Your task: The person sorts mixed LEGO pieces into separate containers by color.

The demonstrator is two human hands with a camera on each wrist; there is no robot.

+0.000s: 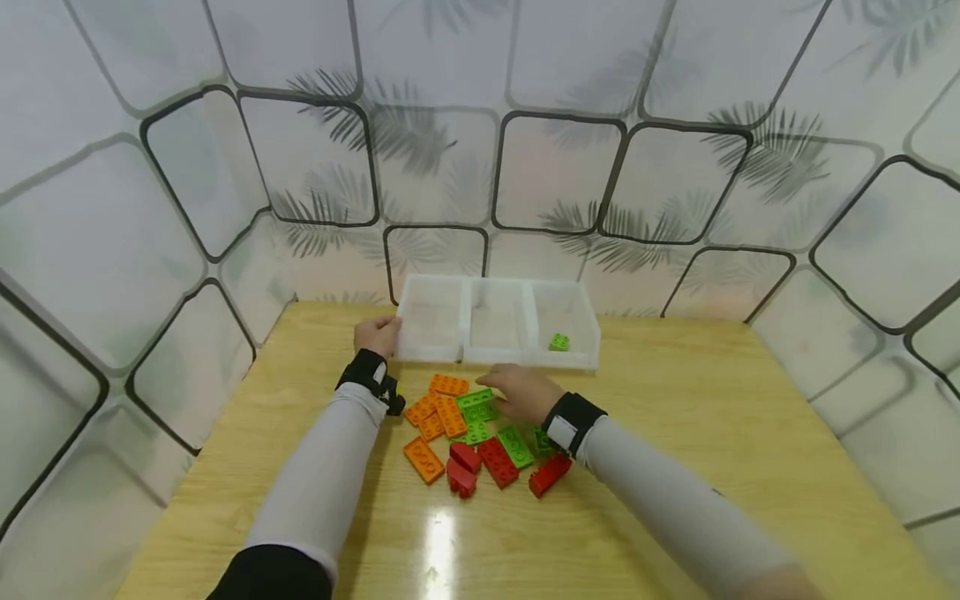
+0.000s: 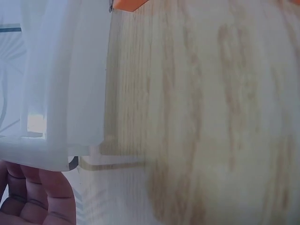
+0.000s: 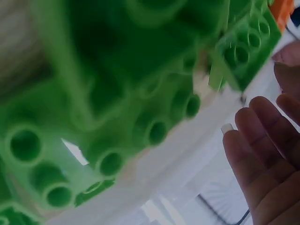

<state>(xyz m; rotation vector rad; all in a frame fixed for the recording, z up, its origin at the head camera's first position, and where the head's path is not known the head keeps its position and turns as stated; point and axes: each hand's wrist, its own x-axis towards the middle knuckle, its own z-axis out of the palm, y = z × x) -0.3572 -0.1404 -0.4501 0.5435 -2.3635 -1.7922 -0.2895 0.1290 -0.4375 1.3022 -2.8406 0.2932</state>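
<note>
My left hand (image 1: 377, 336) grips the left end of a white, three-part tray (image 1: 463, 360). In the left wrist view its bent fingers (image 2: 54, 192) lie against the end wall, with the tips hidden by the tray. My right hand (image 1: 525, 392) is over the right side of a brick pile, with its fingers loosely extended beside green toy bricks (image 1: 477, 405). The right wrist view shows these fingers (image 3: 262, 140) holding nothing, close to an upright green brick (image 3: 251, 47). One small lime green brick (image 1: 558, 342) lies in the tray's right compartment.
Orange bricks (image 1: 423, 460) lie left of the green ones. Red bricks (image 1: 498, 462) are at the pile's near side, and another red brick (image 1: 550, 475) lies beneath the right wrist. Behind the wooden table (image 1: 675, 400) rises a patterned wall (image 1: 555, 167).
</note>
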